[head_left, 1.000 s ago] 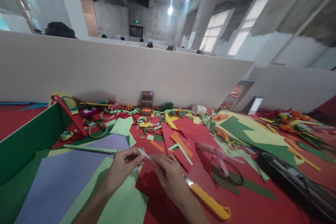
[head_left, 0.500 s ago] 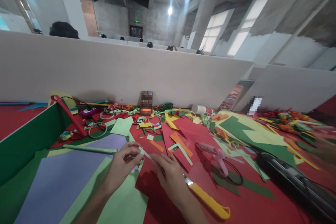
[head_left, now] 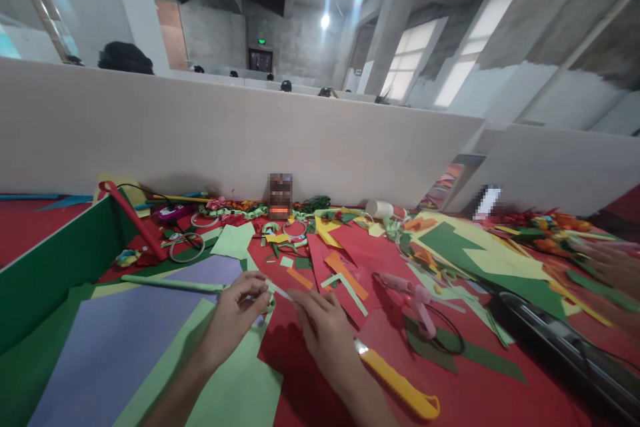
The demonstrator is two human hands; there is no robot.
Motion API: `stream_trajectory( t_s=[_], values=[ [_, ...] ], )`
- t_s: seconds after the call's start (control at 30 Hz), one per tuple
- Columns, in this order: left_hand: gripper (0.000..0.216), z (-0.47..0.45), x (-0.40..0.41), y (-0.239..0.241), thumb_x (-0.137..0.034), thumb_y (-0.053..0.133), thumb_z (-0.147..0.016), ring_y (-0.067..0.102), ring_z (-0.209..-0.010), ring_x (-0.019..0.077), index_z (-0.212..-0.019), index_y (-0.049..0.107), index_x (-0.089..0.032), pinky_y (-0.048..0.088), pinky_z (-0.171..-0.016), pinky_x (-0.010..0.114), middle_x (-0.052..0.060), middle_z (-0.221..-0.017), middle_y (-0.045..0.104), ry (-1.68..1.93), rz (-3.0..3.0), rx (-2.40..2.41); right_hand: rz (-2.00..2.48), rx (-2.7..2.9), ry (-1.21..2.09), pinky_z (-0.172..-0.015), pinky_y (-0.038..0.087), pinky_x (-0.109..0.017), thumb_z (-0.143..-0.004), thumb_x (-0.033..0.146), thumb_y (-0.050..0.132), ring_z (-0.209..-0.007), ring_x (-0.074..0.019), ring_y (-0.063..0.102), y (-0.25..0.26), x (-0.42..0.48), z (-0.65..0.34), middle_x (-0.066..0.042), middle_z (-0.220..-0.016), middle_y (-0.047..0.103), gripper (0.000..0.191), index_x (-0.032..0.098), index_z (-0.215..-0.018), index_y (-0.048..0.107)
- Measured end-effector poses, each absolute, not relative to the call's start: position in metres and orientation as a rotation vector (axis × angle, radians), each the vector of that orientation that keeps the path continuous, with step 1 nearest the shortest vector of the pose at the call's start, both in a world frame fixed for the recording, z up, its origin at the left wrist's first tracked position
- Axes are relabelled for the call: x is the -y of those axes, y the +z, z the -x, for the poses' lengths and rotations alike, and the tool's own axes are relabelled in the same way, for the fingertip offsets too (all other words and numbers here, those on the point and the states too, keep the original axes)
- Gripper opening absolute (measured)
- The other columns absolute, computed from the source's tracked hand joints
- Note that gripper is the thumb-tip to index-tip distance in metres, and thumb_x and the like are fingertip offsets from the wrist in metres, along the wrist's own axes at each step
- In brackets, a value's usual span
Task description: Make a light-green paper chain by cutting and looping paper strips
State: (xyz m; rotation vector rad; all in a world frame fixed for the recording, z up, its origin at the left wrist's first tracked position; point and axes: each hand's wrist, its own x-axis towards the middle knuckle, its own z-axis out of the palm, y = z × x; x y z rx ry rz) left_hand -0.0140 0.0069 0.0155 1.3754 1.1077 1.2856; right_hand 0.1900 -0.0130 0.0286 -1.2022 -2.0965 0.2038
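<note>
My left hand (head_left: 243, 307) is closed around a pale green rolled-paper stick (head_left: 173, 285), which juts out leftward over the purple paper (head_left: 115, 333). Beyond its fingers shows a bit of curled green paper (head_left: 271, 305), partly hidden. A narrow whitish strip (head_left: 278, 289) spans the gap between the hands, its right end pinched by my right hand (head_left: 323, 327). Just right of that wrist lies a yellow utility knife (head_left: 397, 383) with its blade partly out. Pale green paper (head_left: 240, 373) lies beneath the left forearm.
A pink glue gun (head_left: 413, 297) with a dark cord lies right of the hands. Further right are a long black device (head_left: 555, 343) and another person's blurred hand (head_left: 607, 270). A green box wall (head_left: 65, 257) stands left; paper scraps litter the red surface, backed by a white partition (head_left: 225, 133).
My right hand has shifted very slightly rightward, with the whitish strip still between both hands. At the far right, the other person's hand has moved. Little else differs.
</note>
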Motion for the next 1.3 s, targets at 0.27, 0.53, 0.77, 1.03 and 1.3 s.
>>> stream_trajectory(
  t_s=[0.27,0.53,0.77,1.03,1.3],
  values=[
    [0.023,0.014,-0.007,0.017,-0.041,0.067,-0.086,0.066,-0.094,0.0214,-0.084,0.073,-0.019,0.057,-0.074,0.026,0.008,-0.108,0.063,1.294,-1.385,-1.166,1.278,2.096,0.144,-0.076,0.042,-0.033,-0.104,0.019,0.043,-0.079,-0.0198,0.069,0.031,0.002,-0.201,-0.003,-0.098,0.076,0.023,0.025,-0.106,0.065],
    [0.023,0.012,-0.008,0.014,-0.04,0.064,-0.091,0.066,-0.099,0.0224,-0.084,0.072,-0.02,0.055,-0.074,0.025,0.007,-0.103,0.063,1.308,-1.493,-1.202,1.601,2.098,-0.069,-0.062,0.042,-0.03,-0.096,0.018,0.051,-0.066,-0.0214,0.069,0.026,-0.031,-0.243,-0.002,-0.076,0.073,0.017,0.025,-0.086,0.062],
    [0.02,0.007,-0.002,0.016,-0.033,0.056,-0.097,0.068,-0.087,0.0197,-0.089,0.072,-0.023,0.056,-0.07,0.028,0.007,-0.11,0.061,1.245,-1.725,-1.265,1.632,2.061,-0.134,-0.079,0.046,-0.041,-0.093,0.013,0.054,-0.09,-0.0293,0.069,0.021,-0.031,-0.238,-0.011,-0.091,0.073,0.015,0.022,-0.088,0.065],
    [0.013,0.005,0.005,0.016,-0.026,0.063,-0.093,0.07,-0.107,0.0247,-0.095,0.076,-0.026,0.056,-0.093,0.033,0.007,-0.113,0.074,1.224,-1.847,-1.239,1.038,1.921,0.817,-0.08,0.054,-0.03,-0.099,0.024,0.055,-0.087,-0.0183,0.067,0.033,0.007,-0.185,-0.004,-0.101,0.073,0.024,0.024,-0.122,0.063],
    [0.025,0.005,0.007,0.017,-0.024,0.063,-0.091,0.076,-0.095,0.0209,-0.114,0.07,-0.025,0.061,-0.087,0.03,0.004,-0.113,0.078,1.122,-1.686,-1.187,1.052,1.655,0.935,-0.081,0.052,-0.03,-0.098,0.03,0.059,-0.09,-0.0197,0.069,0.017,0.0,-0.183,-0.005,-0.1,0.076,0.018,0.022,-0.107,0.073]
  ],
)
